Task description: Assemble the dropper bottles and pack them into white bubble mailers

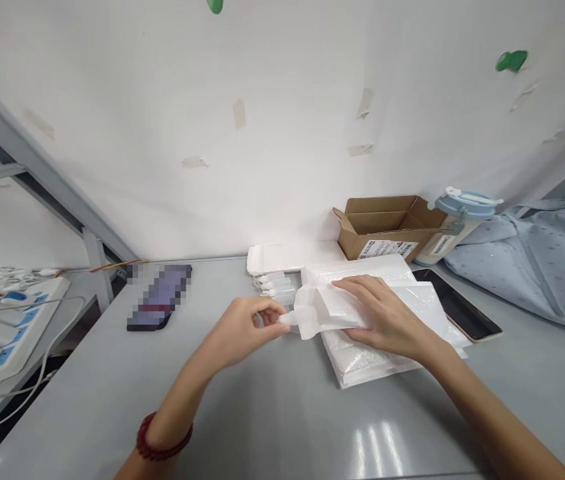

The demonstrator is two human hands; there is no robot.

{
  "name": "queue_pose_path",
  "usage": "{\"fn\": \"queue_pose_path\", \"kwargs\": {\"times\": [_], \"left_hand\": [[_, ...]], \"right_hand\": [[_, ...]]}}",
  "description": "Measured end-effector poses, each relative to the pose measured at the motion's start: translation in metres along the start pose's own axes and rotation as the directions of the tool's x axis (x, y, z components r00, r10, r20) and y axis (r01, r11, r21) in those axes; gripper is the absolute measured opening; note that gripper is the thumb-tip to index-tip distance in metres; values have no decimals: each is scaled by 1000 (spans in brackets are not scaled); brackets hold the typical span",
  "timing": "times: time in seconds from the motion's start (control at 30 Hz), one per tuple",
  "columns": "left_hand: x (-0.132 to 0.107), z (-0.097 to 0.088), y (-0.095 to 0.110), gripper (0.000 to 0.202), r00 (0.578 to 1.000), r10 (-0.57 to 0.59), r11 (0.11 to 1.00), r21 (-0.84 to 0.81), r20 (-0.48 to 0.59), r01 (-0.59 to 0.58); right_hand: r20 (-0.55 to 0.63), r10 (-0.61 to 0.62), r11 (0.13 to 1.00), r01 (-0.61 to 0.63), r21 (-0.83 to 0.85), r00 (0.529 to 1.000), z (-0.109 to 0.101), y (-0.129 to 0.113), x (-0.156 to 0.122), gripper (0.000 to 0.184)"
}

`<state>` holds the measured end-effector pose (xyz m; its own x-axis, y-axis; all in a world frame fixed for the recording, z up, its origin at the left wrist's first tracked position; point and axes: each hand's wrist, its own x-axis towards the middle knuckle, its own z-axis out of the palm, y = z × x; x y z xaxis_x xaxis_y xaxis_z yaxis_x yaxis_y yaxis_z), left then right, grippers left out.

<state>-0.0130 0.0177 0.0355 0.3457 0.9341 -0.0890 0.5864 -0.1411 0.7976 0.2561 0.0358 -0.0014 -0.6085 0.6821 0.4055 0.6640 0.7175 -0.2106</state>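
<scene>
My left hand [245,330] is closed in a pinch on a small white plastic bottle [288,318], its end at the open mouth of a white padded envelope [330,308]. My right hand [380,313] lies over that envelope and grips it on top of a stack of white padded envelopes [387,357]. A row of several more small white bottles [275,285] lies just behind my left hand. A red bead bracelet [160,443] is on my left wrist.
An open cardboard box [387,227] and a flat white carton [292,257] sit by the wall. A blue-lidded cup [455,223], a phone [460,310], light blue cloth [537,267], a dark pouch [160,297] and a power strip [7,327] lie around.
</scene>
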Motion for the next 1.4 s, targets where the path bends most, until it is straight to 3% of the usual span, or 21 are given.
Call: {"fn": "queue_pose_path", "kwargs": {"times": [0.03, 0.17, 0.27, 0.3, 0.43, 0.57, 0.67, 0.8, 0.9, 1.03, 1.2, 1.33, 1.4], "left_hand": [[4, 8, 4, 17, 998, 33, 999, -8, -59, -34], [14, 28, 5, 28, 984, 122, 980, -141, -132, -141], [13, 25, -12, 23, 959, 22, 996, -81, -281, -47], [12, 22, -19, 22, 962, -15, 1000, -30, -273, 7], [9, 19, -39, 24, 998, -46, 977, 207, -32, 51], [8, 24, -40, 18, 995, -93, 922, 379, 29, 75], [4, 17, -36, 9, 988, -113, 945, 320, 104, 75], [-3, -4, -28, 15, 983, -97, 995, -18, 156, 101], [-4, -5, -20, 23, 993, -100, 976, -189, 58, 109], [1, 19, -12, 21, 979, -15, 990, -139, -203, -14], [2, 40, -9, 28, 978, 88, 974, -190, -189, -124], [4, 36, -13, 22, 910, -65, 964, -262, -409, -49], [6, 36, -15, 32, 920, -143, 938, -346, -366, 8]], "right_hand": [[-8, -3, 1000, 3, -3, 1000, 1, 0, 0, 62], [-57, 19, 1000, -20, -11, 998, 6, -1, 2, 57], [-86, 65, 998, -67, -17, 994, 8, 1, 2, 53], [-92, 75, 997, -77, -21, 993, 8, 1, 2, 52], [-91, 81, 997, -82, -11, 993, 9, 3, 1, 53], [-86, 88, 996, -87, 10, 992, 8, 3, 1, 53], [-80, 95, 995, -95, 10, 992, 7, 3, 1, 53], [-66, 80, 997, -81, -11, 995, 5, 3, 1, 55], [-70, 46, 999, -48, -25, 996, 6, 0, 1, 55], [-78, -6, 1000, 5, -15, 997, 8, -6, 3, 55], [-108, -65, 998, 63, -20, 992, 11, -12, 5, 54], [-133, -67, 998, 68, 0, 989, 9, -14, 4, 52], [-140, -85, 996, 87, 10, 986, 9, -16, 4, 52]]}}
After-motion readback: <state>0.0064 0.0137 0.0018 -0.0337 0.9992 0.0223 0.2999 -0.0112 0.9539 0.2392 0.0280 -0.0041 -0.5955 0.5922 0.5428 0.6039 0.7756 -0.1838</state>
